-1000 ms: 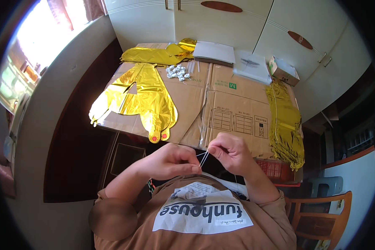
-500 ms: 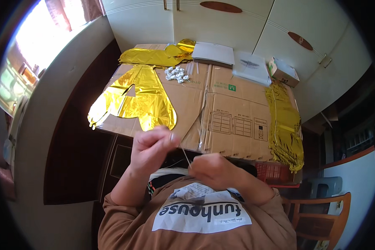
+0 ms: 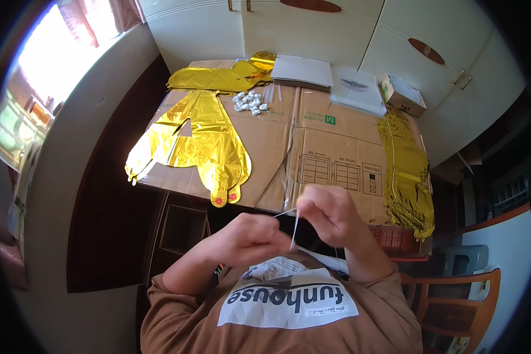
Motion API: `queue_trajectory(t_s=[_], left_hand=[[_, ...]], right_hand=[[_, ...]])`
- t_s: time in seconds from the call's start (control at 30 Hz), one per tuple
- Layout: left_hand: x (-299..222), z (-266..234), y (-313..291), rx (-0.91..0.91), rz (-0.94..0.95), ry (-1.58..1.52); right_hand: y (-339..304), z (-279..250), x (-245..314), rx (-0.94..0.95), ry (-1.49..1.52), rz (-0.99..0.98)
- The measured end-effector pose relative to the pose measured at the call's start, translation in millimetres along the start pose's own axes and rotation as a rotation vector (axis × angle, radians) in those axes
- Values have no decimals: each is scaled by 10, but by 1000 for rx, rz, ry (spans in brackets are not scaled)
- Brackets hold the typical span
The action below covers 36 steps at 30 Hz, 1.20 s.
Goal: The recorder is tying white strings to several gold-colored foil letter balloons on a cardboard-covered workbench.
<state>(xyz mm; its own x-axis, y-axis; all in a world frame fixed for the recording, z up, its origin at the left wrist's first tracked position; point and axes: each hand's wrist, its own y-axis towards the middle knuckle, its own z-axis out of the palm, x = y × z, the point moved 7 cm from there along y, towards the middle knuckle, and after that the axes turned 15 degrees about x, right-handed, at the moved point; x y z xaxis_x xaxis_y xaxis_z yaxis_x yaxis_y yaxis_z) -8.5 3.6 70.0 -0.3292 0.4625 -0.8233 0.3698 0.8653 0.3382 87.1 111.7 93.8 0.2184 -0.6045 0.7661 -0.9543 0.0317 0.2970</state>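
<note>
A thin white string [image 3: 295, 229] runs between my two hands, just in front of the table's near edge. My left hand [image 3: 251, 239] is closed on it, fingers curled. Higher and to the right, my right hand [image 3: 330, 213] pinches the string too, and a loose length hangs below. Beyond my left hand, flat gold foil balloons [image 3: 209, 133] shaped like a letter A lie with two rounded tabs over the edge. Several small white bundles [image 3: 249, 102] sit behind them, beside clear thin straws [image 3: 269, 93].
Flattened cardboard [image 3: 348, 138] covers the table. More gold foil [image 3: 203, 79] lies at the back left, and a gold foil stack [image 3: 408, 171] at the right edge. A white box [image 3: 302, 71], a clear bag [image 3: 357, 91] and a small carton [image 3: 403, 96] line the back. A wooden chair [image 3: 454, 307] stands right.
My right hand has risen and my left hand has moved lower and to the right, with the string now looped between them. The foil balloon's tabs have come into sight.
</note>
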Motion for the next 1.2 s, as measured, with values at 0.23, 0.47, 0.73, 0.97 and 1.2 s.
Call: queue_trajectory(t_s=[0.23,0.47,0.73,0.97,1.2], left_hand=[[351,127,-4,66,-212,359],[254,-292,-110,-382,-285,173],[300,-332,-161,-599,-129,-446],[197,-161,-43,-499,8,-318],[178,-99,-3,-323,-76,-243]], right_hand=[[27,159,31,92,-58,-111],[-55,239,-8,107,96,-129],[-7,490,-218,218,72,5],[82,339,-289,168,42,-21],[55,200,-362,143,169,13]])
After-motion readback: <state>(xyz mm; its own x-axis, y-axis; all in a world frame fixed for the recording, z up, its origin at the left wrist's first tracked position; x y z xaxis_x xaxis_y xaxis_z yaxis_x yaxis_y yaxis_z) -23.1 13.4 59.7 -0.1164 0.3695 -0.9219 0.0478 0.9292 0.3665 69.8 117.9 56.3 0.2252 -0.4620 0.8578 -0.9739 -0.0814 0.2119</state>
